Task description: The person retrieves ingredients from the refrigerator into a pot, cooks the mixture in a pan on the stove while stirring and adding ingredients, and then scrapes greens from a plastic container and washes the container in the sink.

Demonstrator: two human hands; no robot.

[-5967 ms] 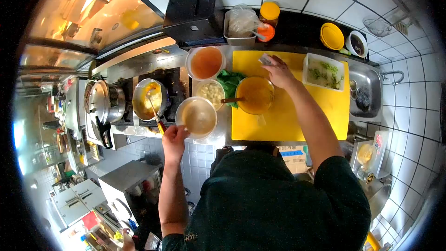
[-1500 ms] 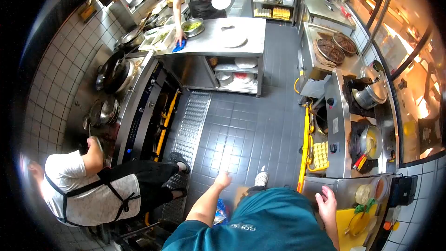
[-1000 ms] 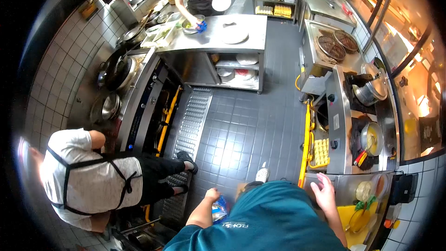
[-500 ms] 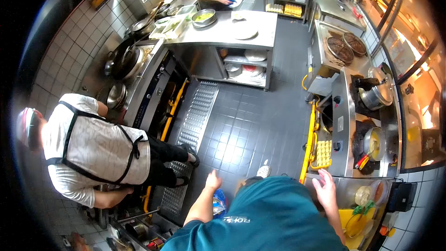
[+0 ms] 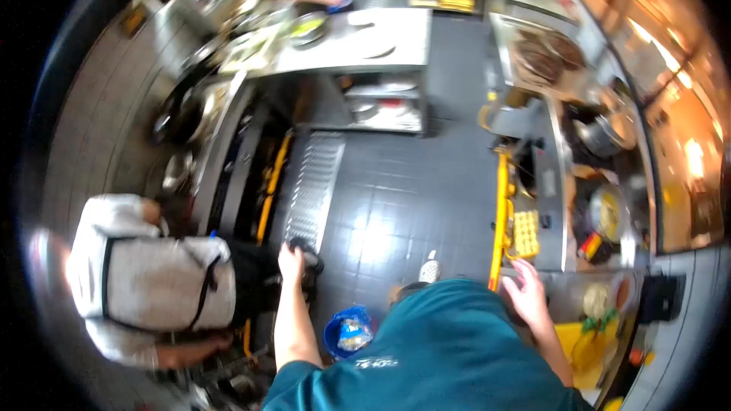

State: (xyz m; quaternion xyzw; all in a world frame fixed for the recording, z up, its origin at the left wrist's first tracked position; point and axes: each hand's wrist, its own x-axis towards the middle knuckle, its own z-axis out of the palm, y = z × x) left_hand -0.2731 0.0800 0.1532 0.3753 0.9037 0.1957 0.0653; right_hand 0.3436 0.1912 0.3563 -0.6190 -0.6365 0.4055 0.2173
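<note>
The left hand (image 5: 292,261), toward 7 o'clock, is blurred, and whether anything is held in it cannot be told. The fingertips of the right hand (image 5: 525,289), at 4 o'clock, are softened by blur. The contents of the round silver metal pan (image 5: 607,215), at 3 o'clock, are smeared beyond recognition. The round blue plastic-looking container (image 5: 330,335), near 6 o'clock, is partly covered by the teal cloth shirt (image 5: 449,350), whose small pale lettering cannot be read. Near 12 o'clock, a co-worker's head is cut off by the top edge; the blue item (image 5: 339,3) held there is blurred.
</note>
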